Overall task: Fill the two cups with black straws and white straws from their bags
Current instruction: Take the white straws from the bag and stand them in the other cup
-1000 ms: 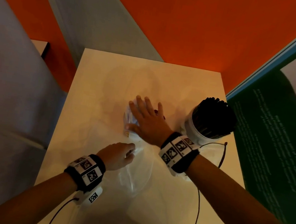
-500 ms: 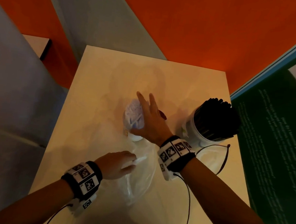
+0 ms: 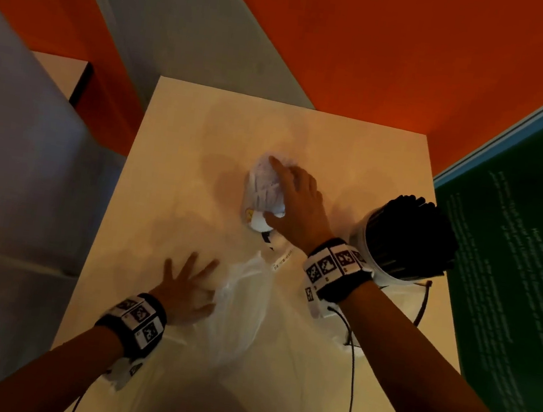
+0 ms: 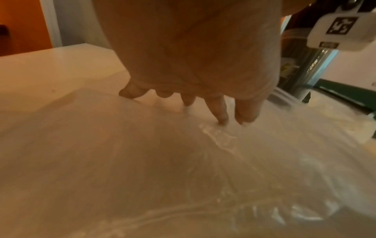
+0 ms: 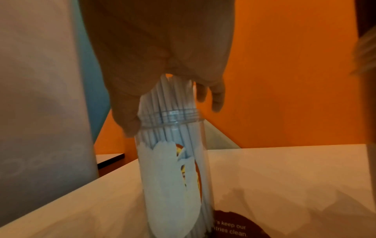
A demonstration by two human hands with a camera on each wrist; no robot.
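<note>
White straws (image 5: 168, 103) directly under right hand (image 3: 294, 205)

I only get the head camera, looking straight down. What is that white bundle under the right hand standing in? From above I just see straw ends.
Observer: The right wrist camera shows the white straws standing upright in a clear plastic cup with a ridged rim.
Operator: Is the cup plain?
Observer: No. A torn white label with a yellow and orange picture covers its front.
Operator: And is the other hand holding the bag?
Observer: The left wrist camera shows the left hand pressing its fingertips down on the clear plastic bag, not pinching it.
</note>
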